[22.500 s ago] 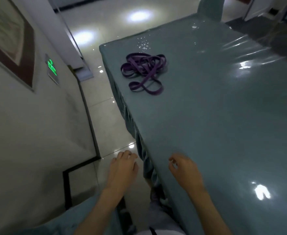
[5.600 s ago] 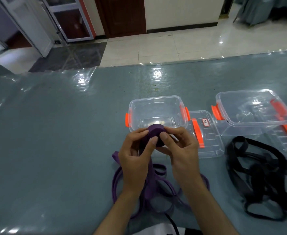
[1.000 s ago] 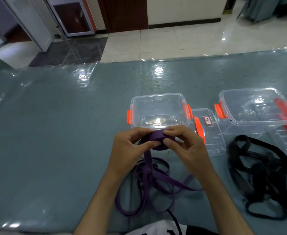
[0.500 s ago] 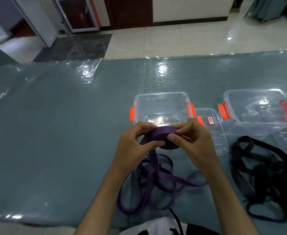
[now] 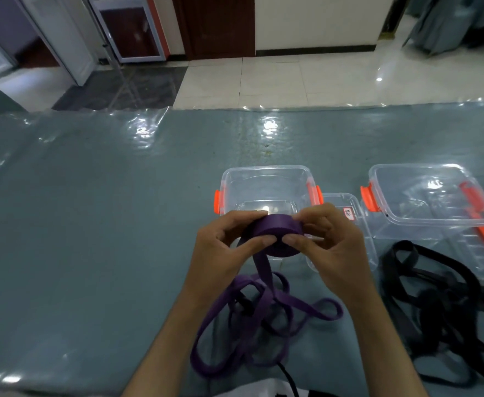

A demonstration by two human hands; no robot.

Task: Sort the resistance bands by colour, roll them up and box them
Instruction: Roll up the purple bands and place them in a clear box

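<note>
Near the front edge of the desk (image 5: pixel 92 253), in the head view, you hold the purple roll (image 5: pixel 273 233) up off the surface with both hands. Your left hand (image 5: pixel 220 253) has its grip curled around the left side of the roll, thumb laid across the front where the strap leaves it, likely to keep the winding tight. Your right hand (image 5: pixel 329 242) pinches the right side between thumb and fingers, which looks meant to turn the coil and stop it springing open. The unrolled purple band (image 5: pixel 263 316) hangs from the roll and lies in loose loops on the desk below your wrists, so there is slack to feed. Just behind your hands stands the open clear box (image 5: pixel 263 181) with orange clips, probably the 1 meant for purple, its lid (image 5: pixel 349 207) beside it. Toward the right edge sit the black bands (image 5: pixel 441 305) in a separate heap, already sorted apart, in front of a second clear box (image 5: pixel 429 193).
</note>
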